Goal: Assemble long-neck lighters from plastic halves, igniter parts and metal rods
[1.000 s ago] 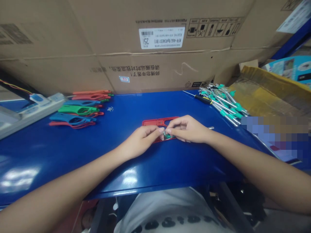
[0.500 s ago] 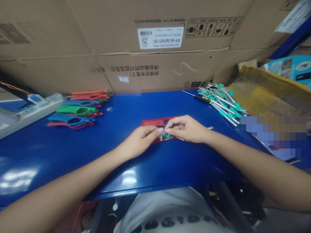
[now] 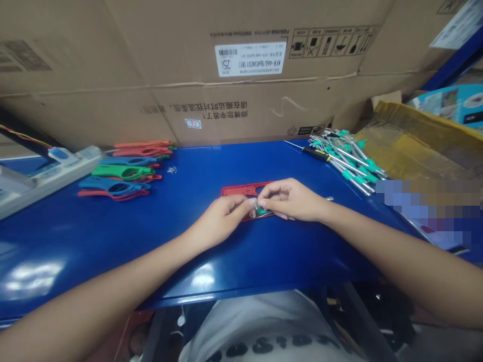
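Red plastic frame lay lengthwise under my left hand and right hand, fingertips pinched together on a small teal part.

Corrugated cardboard cartons stacked directly beyond the grip, behind a glossy blue workbench; blue steel shelf upright up right; light glare on benchtop, left.
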A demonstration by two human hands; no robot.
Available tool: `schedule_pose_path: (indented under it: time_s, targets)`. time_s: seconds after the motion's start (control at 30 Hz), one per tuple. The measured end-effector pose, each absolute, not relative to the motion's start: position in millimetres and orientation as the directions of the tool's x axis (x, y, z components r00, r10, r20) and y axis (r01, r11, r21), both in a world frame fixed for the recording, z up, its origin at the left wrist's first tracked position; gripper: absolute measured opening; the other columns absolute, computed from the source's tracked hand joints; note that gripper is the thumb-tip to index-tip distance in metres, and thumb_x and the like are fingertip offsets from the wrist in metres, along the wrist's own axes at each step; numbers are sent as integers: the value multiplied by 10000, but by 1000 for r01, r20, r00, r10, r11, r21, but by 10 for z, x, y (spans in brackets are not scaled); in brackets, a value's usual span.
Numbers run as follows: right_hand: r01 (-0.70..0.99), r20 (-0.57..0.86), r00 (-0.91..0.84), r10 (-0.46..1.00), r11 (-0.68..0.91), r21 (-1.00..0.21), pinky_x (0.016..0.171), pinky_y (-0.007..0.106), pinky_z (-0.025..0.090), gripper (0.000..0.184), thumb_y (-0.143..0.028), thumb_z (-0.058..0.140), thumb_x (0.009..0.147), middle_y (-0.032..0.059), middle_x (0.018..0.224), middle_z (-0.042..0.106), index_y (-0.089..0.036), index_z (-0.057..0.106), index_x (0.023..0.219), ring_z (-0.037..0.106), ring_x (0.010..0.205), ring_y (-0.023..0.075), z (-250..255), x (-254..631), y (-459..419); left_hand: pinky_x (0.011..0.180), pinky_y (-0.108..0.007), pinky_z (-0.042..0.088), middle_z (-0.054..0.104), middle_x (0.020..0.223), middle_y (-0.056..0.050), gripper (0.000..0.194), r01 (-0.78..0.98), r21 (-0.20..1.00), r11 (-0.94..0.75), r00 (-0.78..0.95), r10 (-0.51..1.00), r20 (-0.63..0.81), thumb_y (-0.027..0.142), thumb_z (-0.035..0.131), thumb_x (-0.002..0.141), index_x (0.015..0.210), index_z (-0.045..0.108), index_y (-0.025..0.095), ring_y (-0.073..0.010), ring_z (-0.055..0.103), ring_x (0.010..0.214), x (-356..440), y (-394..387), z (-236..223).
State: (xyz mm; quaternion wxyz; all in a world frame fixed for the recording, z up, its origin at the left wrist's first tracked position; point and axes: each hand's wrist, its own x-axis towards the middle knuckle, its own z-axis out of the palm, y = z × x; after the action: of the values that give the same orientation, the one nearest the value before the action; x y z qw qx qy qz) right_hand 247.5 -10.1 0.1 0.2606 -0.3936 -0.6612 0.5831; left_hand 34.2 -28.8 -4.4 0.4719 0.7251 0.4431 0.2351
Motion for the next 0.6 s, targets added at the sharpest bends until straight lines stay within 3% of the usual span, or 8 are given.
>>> schedule_pose_path:
  time_s: [0.27, 0.6]
  targets:
    - [219, -159, -590, 792, -33, -975, 355, 176, 330, 358, -477, 740, 818, -74, 464, 513, -135, 645, 854, 432, 366, 53, -2, 2514, -61, 713, -246, 394, 631, 765, 4, 412, 417, 899, -132, 506, 855, -109, 488, 477, 975, 836, 670, 152, -140, 532, 724, 325, -275, -1]
    - [180, -114, -544, 831, -17, -984, 367, 181, 334, 366, -465, 791, 762, -74, 475, 514, -127, 660, 808, 424, 383, 45, 4, 2451, -106, 688, -239, 385, 621, 726, 16, 380, 406, 904, -134, 456, 887, -73, 450, 495, 965, 793, 663, 156, -133, 531, 698, 375, -320, -63]
